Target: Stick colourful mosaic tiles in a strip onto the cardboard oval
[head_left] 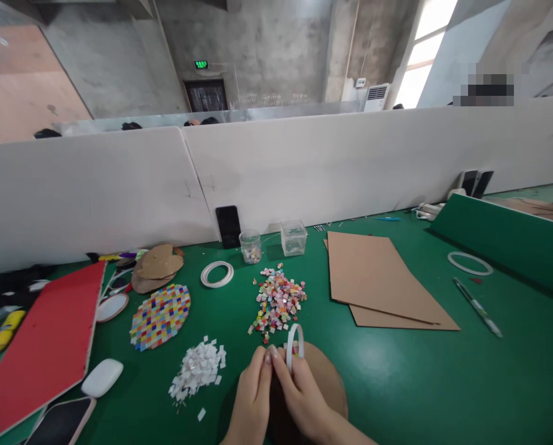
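Note:
My left hand (pixel 252 394) and my right hand (pixel 305 398) meet at their fingertips just in front of the pile of coloured tiles (pixel 280 300). Both are closed in a pinch. A thin white ring-shaped band (pixel 295 330) stands upright in my right hand, against its fingers. Whatever small thing is between the fingertips, if anything, is hidden. Below the hands lies a round brown cardboard disc (pixel 329 383), partly covered by them. A few coloured bits show through the white band. To the left is a heap of white tiles (pixel 198 371).
A disc covered in coloured squares (pixel 161 316), a coiled white ring (pixel 217 274) and a red board (pixel 49 334) lie on the left. Behind stand a plastic cup (pixel 251 247) and a clear box (pixel 293 238). Cardboard sheets (pixel 378 278) and a pen (pixel 477 307) lie right.

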### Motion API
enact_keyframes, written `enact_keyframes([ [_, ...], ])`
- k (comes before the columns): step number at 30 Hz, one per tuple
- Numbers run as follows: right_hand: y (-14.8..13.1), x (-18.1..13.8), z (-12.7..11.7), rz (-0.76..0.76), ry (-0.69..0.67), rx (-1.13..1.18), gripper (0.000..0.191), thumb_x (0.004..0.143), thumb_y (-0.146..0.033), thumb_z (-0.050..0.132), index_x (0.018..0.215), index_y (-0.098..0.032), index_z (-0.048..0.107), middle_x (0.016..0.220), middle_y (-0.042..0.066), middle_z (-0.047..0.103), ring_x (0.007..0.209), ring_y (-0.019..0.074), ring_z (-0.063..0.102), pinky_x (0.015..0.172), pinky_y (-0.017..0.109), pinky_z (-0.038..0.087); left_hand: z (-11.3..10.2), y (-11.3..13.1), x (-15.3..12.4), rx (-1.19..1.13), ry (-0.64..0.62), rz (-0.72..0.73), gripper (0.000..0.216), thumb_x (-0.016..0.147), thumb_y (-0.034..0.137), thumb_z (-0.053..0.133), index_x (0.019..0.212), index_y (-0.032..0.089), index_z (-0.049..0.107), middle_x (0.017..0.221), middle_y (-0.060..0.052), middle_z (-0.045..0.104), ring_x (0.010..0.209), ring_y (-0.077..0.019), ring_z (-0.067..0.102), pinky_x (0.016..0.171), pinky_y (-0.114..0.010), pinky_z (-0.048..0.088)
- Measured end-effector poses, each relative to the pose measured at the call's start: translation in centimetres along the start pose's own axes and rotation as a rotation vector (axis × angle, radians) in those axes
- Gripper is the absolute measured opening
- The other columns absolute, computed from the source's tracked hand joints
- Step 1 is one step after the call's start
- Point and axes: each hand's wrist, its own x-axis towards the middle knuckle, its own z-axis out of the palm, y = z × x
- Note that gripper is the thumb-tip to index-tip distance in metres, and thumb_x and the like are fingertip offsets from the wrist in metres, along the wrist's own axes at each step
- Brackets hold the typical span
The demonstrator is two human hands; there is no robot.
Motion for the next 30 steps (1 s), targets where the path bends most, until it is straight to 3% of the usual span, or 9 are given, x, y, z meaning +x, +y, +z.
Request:
enact_keyframes([
  [5, 0.0, 0.3, -0.1, -0.107, -0.034, -0.161, 0.040, 0.094, -0.042, 0.034, 0.064, -0.019, 0.048, 0.059, -0.001, 0.049, 0.057, 0.0127, 0.047, 0.058, 0.024, 0.041, -0.3, 0.0, 0.0, 0.070, 0.032, -0.021, 0.047, 0.087, 0.049, 0.035, 0.104, 0.012, 0.058, 0.102, -0.015, 0.066, 0.097, -0.0268, 0.061, 0.082, -0.033, 0.048],
  [14, -0.1, 0.3, -0.1, -0.181, -0.047, -0.340, 0.040, 0.095, -0.036, 0.029, 0.065, -0.020, 0.048, 0.059, 0.001, 0.051, 0.055, 0.0138, 0.049, 0.055, 0.025, 0.038, -0.4, 0.3, 0.1, 0.142, 0.006, 0.005, 0.040, 0.088, 0.041, 0.030, 0.095, 0.014, 0.058, 0.090, -0.013, 0.067, 0.086, -0.0251, 0.063, 0.077, -0.032, 0.049],
  [21, 0.2, 0.1, -0.2, -0.210, -0.058, -0.389, 0.043, 0.096, -0.036, 0.026, 0.069, -0.019, 0.053, 0.061, 0.004, 0.056, 0.055, 0.0155, 0.053, 0.053, 0.025, 0.037, -0.4, 1.1, 0.3, 0.111, -0.035, 0.038, 0.033, 0.089, 0.038, 0.030, 0.075, 0.018, 0.052, 0.076, -0.007, 0.065, 0.069, -0.0202, 0.061, 0.066, -0.026, 0.047],
  [30, 0.5, 0.4, 0.0, -0.149, 0.006, -0.334, 0.043, 0.095, -0.040, 0.029, 0.068, -0.019, 0.053, 0.061, 0.004, 0.058, 0.057, 0.0166, 0.056, 0.055, 0.026, 0.041, 0.0, -0.7, 0.3, 0.031, 0.001, -0.142, 0.046, 0.087, 0.045, 0.035, 0.111, 0.012, 0.056, 0.110, -0.015, 0.063, 0.110, -0.0265, 0.054, 0.092, -0.034, 0.042],
])
